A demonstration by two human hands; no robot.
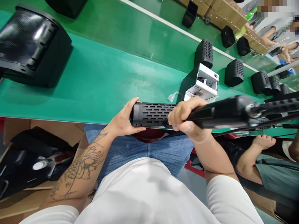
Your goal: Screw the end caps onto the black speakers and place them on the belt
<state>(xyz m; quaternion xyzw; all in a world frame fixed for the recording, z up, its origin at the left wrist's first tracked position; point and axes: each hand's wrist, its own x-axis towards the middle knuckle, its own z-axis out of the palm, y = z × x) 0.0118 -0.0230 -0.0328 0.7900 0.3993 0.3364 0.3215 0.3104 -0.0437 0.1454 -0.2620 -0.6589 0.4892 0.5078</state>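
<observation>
Factory assembly line: long green worktop (105, 74), repeated black housings (234, 73), corded driver (221, 112), cartons (224, 11), co-worker (263, 142) alongside.

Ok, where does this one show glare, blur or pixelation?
Head view: glare streaks the glossy black housing at left; head view: pale sheen on the green tabletop; head view: the black tool looks slightly soft; head view: blocky pixelation, upper right corner.

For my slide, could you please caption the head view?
Left hand holds a slotted black housing, right hand a black tool, at a green bench.
</observation>
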